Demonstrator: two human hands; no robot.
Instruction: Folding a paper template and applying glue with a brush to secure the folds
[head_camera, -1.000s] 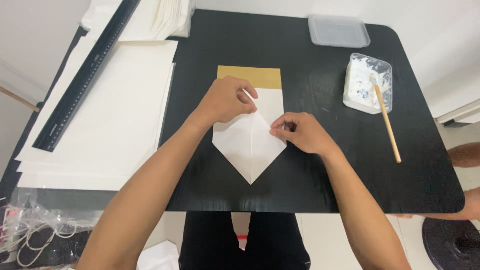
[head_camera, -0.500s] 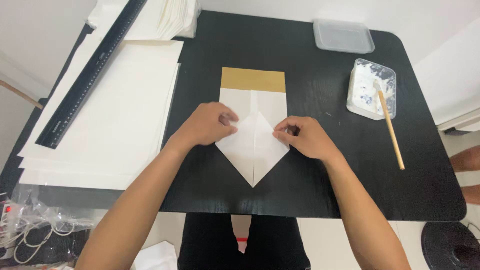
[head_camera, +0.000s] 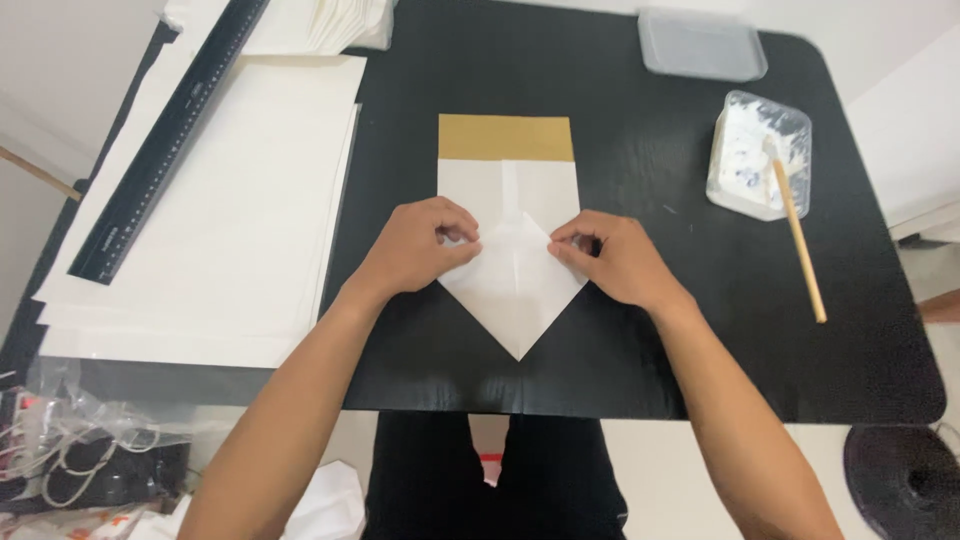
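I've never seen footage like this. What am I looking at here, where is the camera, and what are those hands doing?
No machine here: a person wears a camera on the head, looking down at their own hands. The left hand and right hand press on a white folded paper with a pointed lower end and a gold band at the top, lying on a black table. To the left lie large white sheets and a black ruler. To the right sit a dish of white paste with a wooden stick and a clear lid.

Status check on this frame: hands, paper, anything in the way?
Left hand and right hand both pressing folded white paper, point toward person. Glue tray and stick off right, clear.
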